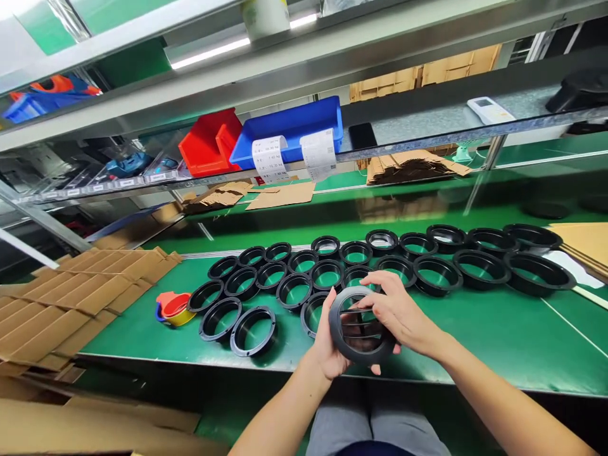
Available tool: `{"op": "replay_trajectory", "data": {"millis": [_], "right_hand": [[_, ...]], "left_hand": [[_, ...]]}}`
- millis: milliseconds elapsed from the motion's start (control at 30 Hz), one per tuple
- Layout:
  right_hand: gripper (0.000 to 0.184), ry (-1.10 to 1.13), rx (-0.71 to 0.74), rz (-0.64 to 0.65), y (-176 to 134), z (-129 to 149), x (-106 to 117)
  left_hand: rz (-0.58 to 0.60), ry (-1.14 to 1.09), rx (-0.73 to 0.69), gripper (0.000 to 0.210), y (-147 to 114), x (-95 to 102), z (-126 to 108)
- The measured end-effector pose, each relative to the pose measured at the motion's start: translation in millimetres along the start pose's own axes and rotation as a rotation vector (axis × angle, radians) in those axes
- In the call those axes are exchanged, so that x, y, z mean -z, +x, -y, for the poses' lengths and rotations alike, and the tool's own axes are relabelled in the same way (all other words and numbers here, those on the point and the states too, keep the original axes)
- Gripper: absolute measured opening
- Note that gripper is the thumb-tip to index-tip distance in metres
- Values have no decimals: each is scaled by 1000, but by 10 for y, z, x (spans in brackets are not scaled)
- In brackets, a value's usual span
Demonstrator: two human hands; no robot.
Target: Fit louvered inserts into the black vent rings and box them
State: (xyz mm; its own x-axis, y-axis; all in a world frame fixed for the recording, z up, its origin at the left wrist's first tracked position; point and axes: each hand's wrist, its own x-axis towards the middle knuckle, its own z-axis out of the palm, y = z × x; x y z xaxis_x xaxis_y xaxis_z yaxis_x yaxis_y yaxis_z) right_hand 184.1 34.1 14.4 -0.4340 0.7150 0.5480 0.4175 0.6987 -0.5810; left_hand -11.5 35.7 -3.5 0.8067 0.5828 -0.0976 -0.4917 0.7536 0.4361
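A round black air vent [361,358] with slats across its opening is held up between both hands, just above the table's front edge. My left hand [327,348] is wrapped round its left and lower side, the thumb along the rim. On the upper right, my right hand [396,310] grips the rim, with fingers reaching over the slats. Beyond the hands, several black plastic rings [253,349] stand in rows on the green tabletop [289,351]. Some of these rings are partly hidden behind the vent and my hands.
Flat cardboard dividers [80,291] are stacked at the left, beside red and yellow tape rolls [175,310]. A shelf across the back carries a red bin [211,145], a blue bin [294,126] with paper labels, a phone [362,135] and a white handheld device [490,111].
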Motion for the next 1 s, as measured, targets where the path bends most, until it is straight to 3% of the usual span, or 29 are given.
{"op": "replay_trajectory", "data": {"millis": [167, 367, 567, 633, 800, 867, 1000], "right_hand": [[49, 196, -145, -124, -92, -6, 104], [45, 238, -134, -110, -230, -3, 17], [47, 143, -114, -137, -282, 0, -10], [52, 43, -67, -118, -289, 36, -38], [76, -306, 264, 48, -383, 141, -180], [82, -326, 253, 75, -460, 177, -240], [88, -225, 55, 131, -640, 257, -325]], "left_hand": [[-16, 51, 74, 94, 31, -10, -44], [-154, 61, 65, 90, 8, -11, -42], [-280, 107, 39, 90, 6, -20, -45], [-322, 76, 9, 87, 10, -30, -37], [-447, -87, -105, 65, -38, -101, 48], [-455, -85, -74, 67, -84, -114, 123], [-458, -31, 69, 77, -178, -75, 352]]}}
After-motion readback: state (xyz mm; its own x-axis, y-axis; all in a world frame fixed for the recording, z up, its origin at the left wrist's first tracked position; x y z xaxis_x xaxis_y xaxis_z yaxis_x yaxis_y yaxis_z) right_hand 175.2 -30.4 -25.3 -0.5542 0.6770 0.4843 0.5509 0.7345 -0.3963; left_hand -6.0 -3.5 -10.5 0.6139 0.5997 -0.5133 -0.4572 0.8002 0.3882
